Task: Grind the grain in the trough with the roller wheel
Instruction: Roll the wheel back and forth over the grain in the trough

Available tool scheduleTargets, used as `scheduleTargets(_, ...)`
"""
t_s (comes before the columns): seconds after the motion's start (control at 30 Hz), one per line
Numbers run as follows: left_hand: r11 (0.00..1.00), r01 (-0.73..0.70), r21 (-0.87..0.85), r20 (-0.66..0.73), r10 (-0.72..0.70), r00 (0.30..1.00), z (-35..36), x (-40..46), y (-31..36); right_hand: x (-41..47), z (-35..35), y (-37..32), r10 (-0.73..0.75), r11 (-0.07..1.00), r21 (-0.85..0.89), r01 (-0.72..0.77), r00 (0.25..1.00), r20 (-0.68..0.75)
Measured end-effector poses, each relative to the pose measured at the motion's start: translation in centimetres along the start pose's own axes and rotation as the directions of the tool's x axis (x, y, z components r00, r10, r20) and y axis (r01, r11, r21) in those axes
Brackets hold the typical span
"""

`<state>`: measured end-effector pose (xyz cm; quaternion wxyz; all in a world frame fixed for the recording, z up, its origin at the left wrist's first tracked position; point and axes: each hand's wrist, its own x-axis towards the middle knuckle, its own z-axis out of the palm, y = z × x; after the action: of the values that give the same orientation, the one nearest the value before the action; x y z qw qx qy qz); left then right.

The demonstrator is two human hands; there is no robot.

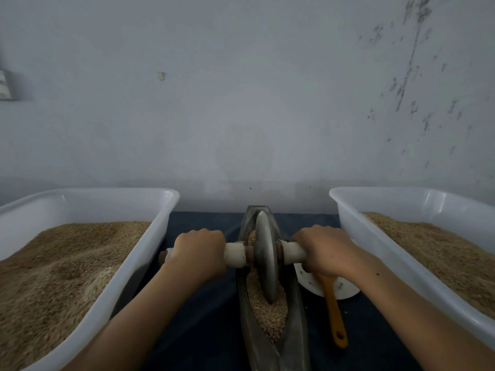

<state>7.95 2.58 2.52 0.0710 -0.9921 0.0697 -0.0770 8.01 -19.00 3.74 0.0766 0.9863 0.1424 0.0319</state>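
A narrow boat-shaped metal trough (296, 328) runs away from me down the middle of the dark table. Tan grain (267, 314) lies in its channel. A grey metal roller wheel (265, 253) stands upright in the trough, its lower rim sunk in the grain. A pale wrapped axle handle (235, 254) sticks out from both sides of the wheel. My left hand (199, 250) grips the left end of the handle. My right hand (322, 250) grips the right end.
A white plastic tub (150, 236) heaped with grain stands at the left, and another white tub (375, 223) with grain at the right. A white bowl (345, 290) holding an orange-handled utensil (334, 314) sits beside the trough, under my right wrist. A grey wall rises close behind.
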Motion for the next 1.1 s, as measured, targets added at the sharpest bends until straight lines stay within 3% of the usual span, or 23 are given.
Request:
scheduleTargets(0.13, 0.999, 0.038, -0.011, -0.164, -0.04, 0.986, 0.3, 0.0, 0.5, 0.3, 1.0, -0.1, 0.04, 0.999, 0.045, -0.032, 0.976, -0.216)
scheduleTargets(0.23, 1.0, 0.026, -0.005, -0.246, -0.026, 0.969, 0.5, 0.0, 0.6, 0.3, 1.7, -0.1, 0.053, 0.997, 0.062, -0.037, 0.956, -0.29)
scheduleTargets(0.33, 1.0, 0.017, -0.007, -0.213, -0.018, 0.977, 0.5, 0.0, 0.5, 0.2, 1.5, 0.0, 0.042, 0.998, 0.059, -0.028, 0.967, -0.253)
scheduleTargets(0.5, 1.0, -0.011, 0.004, -0.053, 0.011, 0.999, 0.0, -0.2, 0.1, 0.0, 0.2, 0.0, 0.009, 1.0, -0.002, -0.009, 1.0, 0.008)
scheduleTargets(0.6, 1.0, -0.022, -0.008, 0.028, 0.022, 0.999, -0.2, -0.2, -0.3, -0.1, -0.3, 0.0, -0.005, 1.0, -0.015, 0.006, 0.998, 0.066)
scheduleTargets(0.77, 1.0, -0.008, -0.022, -0.022, 0.008, 1.0, 0.1, 0.0, -0.1, 0.2, 0.2, 0.1, 0.006, 1.0, -0.003, -0.006, 1.0, 0.008)
scheduleTargets(0.97, 0.997, 0.01, -0.078, -0.209, -0.026, 0.978, 0.6, 0.1, 0.3, 0.5, 1.3, -0.3, 0.055, 0.998, 0.035, -0.047, 0.961, -0.273)
scheduleTargets(1.1, 0.998, 0.006, -0.06, -0.21, -0.019, 0.978, 0.6, 0.1, 0.3, 0.4, 1.2, -0.2, 0.055, 0.998, 0.043, -0.046, 0.969, -0.243)
